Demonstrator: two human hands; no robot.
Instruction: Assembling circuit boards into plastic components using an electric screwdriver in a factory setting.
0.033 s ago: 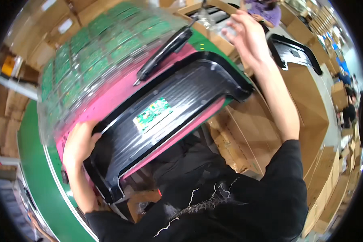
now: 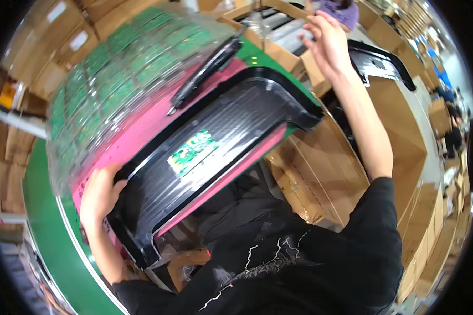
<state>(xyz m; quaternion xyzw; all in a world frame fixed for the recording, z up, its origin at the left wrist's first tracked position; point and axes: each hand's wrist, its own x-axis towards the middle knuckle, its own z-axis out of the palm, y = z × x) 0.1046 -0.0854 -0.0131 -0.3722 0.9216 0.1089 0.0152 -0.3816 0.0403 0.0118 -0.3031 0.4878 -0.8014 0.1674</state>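
Observation:
A long black plastic housing (image 2: 247,113), shallow with raised rims, lies slantwise in front of me on a pink mat. A small green and white circuit board (image 2: 193,153) sits in its middle. My left hand (image 2: 101,194) is closed on the housing's left end, thumb over the rim. Raised beyond the housing's right end, my right hand (image 2: 328,46) holds nothing; its fingers are apart and slightly bent. Past the housing's far rim is a black electric screwdriver (image 2: 207,73), its bit pointing down toward the mat.
Clear plastic trays of green circuit boards (image 2: 126,68) stand on the green table (image 2: 44,210) at far left. Open cardboard boxes (image 2: 320,168) are to my right. Another black housing (image 2: 381,63) rests on a carton. A person in purple (image 2: 341,13) is at the far right.
The view has shifted slightly, so the housing and screwdriver appear a little further left. My right hand has risen a little, its fingers bending more. My left hand keeps its hold.

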